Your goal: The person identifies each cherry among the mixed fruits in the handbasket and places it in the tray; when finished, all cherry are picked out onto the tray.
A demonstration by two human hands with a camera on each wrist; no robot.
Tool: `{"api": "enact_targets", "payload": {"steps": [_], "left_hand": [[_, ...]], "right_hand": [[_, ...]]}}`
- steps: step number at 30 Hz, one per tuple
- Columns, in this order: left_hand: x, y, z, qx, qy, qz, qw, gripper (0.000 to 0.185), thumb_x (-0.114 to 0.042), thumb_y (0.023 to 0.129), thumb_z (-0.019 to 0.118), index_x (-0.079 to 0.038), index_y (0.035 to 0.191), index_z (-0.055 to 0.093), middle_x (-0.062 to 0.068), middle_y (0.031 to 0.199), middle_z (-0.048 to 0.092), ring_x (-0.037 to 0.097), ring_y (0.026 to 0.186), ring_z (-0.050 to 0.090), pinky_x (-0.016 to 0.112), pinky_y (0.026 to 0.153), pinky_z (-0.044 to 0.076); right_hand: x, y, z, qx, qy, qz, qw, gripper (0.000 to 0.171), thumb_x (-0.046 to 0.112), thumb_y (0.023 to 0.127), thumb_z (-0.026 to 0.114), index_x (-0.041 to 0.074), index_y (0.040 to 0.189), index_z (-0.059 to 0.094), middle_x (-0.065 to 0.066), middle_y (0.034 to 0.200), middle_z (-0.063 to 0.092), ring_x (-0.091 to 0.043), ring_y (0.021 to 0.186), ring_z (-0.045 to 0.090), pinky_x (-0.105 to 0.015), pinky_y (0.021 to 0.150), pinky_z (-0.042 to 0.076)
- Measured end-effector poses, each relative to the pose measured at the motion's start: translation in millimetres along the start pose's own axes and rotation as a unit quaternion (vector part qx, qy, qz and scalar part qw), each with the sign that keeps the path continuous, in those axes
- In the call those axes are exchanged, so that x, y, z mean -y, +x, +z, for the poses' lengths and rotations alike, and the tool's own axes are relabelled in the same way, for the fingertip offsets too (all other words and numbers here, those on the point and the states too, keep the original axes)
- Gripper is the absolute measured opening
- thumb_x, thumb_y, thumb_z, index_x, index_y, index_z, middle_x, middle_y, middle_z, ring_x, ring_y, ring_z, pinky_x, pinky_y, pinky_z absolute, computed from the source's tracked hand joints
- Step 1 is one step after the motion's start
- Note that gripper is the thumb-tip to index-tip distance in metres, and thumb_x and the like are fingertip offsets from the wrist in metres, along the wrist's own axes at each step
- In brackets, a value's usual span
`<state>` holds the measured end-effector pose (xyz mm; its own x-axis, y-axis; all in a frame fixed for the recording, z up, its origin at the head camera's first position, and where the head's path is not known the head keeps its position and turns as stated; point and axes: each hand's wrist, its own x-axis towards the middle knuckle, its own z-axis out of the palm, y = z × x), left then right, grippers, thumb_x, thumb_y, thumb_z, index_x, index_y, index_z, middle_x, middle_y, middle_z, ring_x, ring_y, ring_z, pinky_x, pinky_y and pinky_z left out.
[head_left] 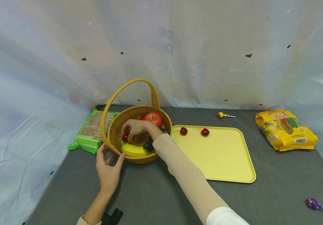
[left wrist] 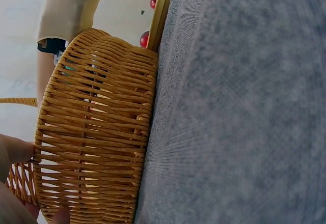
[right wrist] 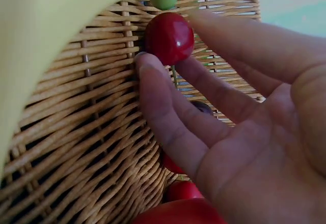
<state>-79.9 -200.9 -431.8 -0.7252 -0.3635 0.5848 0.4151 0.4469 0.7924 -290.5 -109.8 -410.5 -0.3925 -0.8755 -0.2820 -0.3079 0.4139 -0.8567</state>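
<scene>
- The right hand (head_left: 136,127) reaches over the rim into the basket, its fingertips pinching a round, glossy, dark red cherry (right wrist: 169,38) with a thin stem; a light fingertip hold probably suits something so small and smooth.
- That cherry is inside the golden-brown woven wicker basket (head_left: 143,160), near its left inner wall and just above one end of a curved yellow banana (head_left: 134,150).
- The left hand (head_left: 109,170) grips the basket's near-left edge by the foot of the tall arched wicker handle (head_left: 127,82), thumb at the rim and fingers outside, presumably to steady the light wickerwork while the other arm leans in.
- A large round red apple (head_left: 153,119) sits toward the back of the basket, where the curved wall likely keeps it from rolling.
- Two more dark red cherries (head_left: 183,131) lie apart along the far edge of a flat, pale yellow rectangular tray (head_left: 220,156), whose raised lip would help contain them.
- The tray lies flat on the dark grey bench (head_left: 150,193) just right of the basket, probably for easy reach; a green-edged plastic packet of brown contents (head_left: 89,132) lies to the basket's left.
</scene>
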Motion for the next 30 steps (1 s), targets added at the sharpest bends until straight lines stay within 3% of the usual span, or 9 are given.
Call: {"api": "enact_targets", "payload": {"steps": [8,11,16,19,23,27,30], "left_hand": [[-0.3,0.2,-0.7,-0.001,0.007,0.000,1.0000,0.064,0.020,0.079,0.072,0.017,0.136,0.043,0.020,0.123,0.050,0.017,0.114,0.050,0.022,0.087,0.052],[-0.1,0.3,-0.8,-0.001,0.007,0.001,1.0000,0.064,0.021,0.079,0.072,0.017,0.136,0.043,0.023,0.124,0.050,0.016,0.114,0.050,0.021,0.087,0.052],[-0.4,0.5,-1.2,0.000,0.001,-0.004,1.0000,0.064,0.020,0.079,0.072,0.017,0.136,0.043,0.009,0.125,0.050,0.021,0.114,0.051,0.023,0.088,0.052],[-1.0,0.7,-2.0,0.002,0.004,-0.011,0.9999,0.064,0.019,0.080,0.072,0.015,0.137,0.043,0.006,0.125,0.050,0.020,0.114,0.051,0.023,0.088,0.053],[-0.5,0.8,-3.1,0.003,0.013,-0.014,0.9998,0.065,0.019,0.080,0.072,0.014,0.138,0.043,0.013,0.125,0.051,0.015,0.115,0.051,0.023,0.089,0.053],[6.8,-0.4,-2.7,0.002,0.008,-0.008,0.9999,0.066,0.020,0.080,0.072,0.014,0.139,0.043,0.017,0.126,0.051,0.023,0.116,0.052,0.023,0.089,0.052],[19.1,-2.1,-1.8,0.002,0.000,-0.003,1.0000,0.069,0.020,0.079,0.073,0.011,0.140,0.043,0.020,0.127,0.050,0.033,0.115,0.051,0.022,0.090,0.052]], "right_hand": [[-0.2,0.8,1.1,0.015,-0.042,0.008,0.999,0.017,-0.005,0.088,0.072,-0.002,0.099,0.060,-0.007,0.089,0.056,-0.019,0.073,0.056,-0.036,0.070,0.056],[-0.1,1.0,1.6,0.017,-0.046,0.010,0.999,0.021,-0.004,0.088,0.073,-0.002,0.102,0.058,-0.007,0.090,0.055,-0.017,0.073,0.054,-0.034,0.068,0.054],[3.3,-4.0,-2.0,0.018,-0.010,0.000,1.000,0.025,0.000,0.091,0.071,-0.002,0.115,0.064,-0.009,0.100,0.059,-0.025,0.083,0.065,-0.035,0.075,0.059],[5.8,-10.5,-6.8,0.017,0.023,-0.020,0.999,0.025,0.000,0.093,0.069,-0.003,0.118,0.066,-0.010,0.105,0.061,-0.029,0.088,0.068,-0.038,0.078,0.060],[6.4,-23.6,-15.9,0.017,0.047,-0.060,0.997,0.028,0.000,0.093,0.068,-0.004,0.120,0.067,-0.011,0.110,0.064,-0.030,0.094,0.068,-0.042,0.082,0.059],[4.9,-46.3,-29.2,-0.009,0.017,-0.124,0.992,0.021,0.005,0.093,0.071,0.000,0.113,0.070,-0.014,0.110,0.067,-0.035,0.092,0.066,-0.048,0.082,0.058],[1.9,-74.5,-40.2,-0.063,-0.035,-0.165,0.984,0.016,0.009,0.095,0.069,0.004,0.110,0.072,-0.012,0.110,0.068,-0.034,0.091,0.064,-0.047,0.082,0.057]]}}
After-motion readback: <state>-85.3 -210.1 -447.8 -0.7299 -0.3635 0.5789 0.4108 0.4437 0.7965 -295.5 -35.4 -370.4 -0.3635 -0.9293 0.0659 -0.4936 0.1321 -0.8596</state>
